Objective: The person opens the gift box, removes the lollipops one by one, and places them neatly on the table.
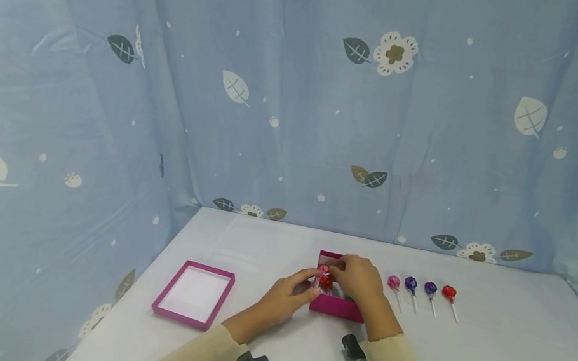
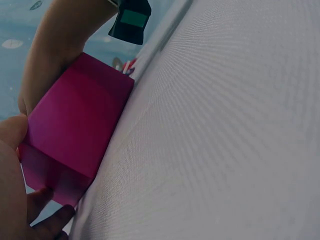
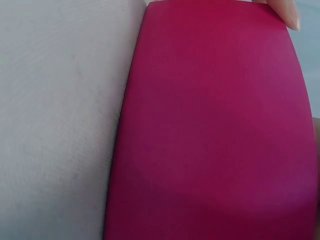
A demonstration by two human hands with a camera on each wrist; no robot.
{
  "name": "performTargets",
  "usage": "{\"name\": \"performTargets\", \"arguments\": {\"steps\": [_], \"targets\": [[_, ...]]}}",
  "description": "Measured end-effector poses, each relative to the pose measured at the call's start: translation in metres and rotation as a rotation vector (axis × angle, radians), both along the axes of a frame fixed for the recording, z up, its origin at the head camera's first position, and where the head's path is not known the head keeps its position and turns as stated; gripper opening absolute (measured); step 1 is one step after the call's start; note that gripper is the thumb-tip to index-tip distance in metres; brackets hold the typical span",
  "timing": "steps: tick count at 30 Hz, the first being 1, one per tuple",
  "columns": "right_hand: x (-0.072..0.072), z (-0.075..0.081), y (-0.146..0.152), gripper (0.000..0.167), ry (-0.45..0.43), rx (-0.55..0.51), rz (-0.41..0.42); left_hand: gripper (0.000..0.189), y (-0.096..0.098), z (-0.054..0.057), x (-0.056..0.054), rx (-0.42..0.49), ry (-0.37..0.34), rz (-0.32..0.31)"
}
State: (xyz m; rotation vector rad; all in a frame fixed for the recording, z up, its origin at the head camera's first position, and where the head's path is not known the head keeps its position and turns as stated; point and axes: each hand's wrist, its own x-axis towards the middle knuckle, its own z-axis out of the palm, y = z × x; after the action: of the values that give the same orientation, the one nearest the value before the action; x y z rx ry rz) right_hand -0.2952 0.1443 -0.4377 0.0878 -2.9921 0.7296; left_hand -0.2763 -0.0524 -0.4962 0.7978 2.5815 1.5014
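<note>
A magenta open box stands on the white table with a red lollipop inside. My left hand holds the box's left side, the thumb at its near left rim; in the left wrist view its fingers lie along the outer side wall. My right hand reaches in over the right part of the box and pinches a pink lollipop near its left wall. The right hand covers much of the inside. Only the box's near wall fills the right wrist view.
Right of the box lie a pink lollipop, two purple lollipops and a red lollipop in a row, sticks toward me. A magenta-rimmed lid lies at left. A blue patterned curtain hangs behind and left of the table.
</note>
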Motion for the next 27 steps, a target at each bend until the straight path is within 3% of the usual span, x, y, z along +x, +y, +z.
{"name": "performTargets", "arguments": {"steps": [6, 18, 27], "targets": [[-0.0015, 0.0009, -0.0016, 0.041, -0.067, 0.051, 0.004, 0.049, 0.0007, -0.0015, -0.0005, 0.001, -0.007, 0.006], [-0.0035, -0.0021, -0.0007, 0.037, -0.044, 0.165, 0.090, 0.050, 0.0007, 0.0002, -0.0013, 0.000, 0.019, 0.002], [-0.0027, -0.0043, -0.0026, 0.034, -0.065, 0.173, 0.084, 0.052, 0.0003, -0.0030, -0.0024, 0.000, 0.013, -0.002]]}}
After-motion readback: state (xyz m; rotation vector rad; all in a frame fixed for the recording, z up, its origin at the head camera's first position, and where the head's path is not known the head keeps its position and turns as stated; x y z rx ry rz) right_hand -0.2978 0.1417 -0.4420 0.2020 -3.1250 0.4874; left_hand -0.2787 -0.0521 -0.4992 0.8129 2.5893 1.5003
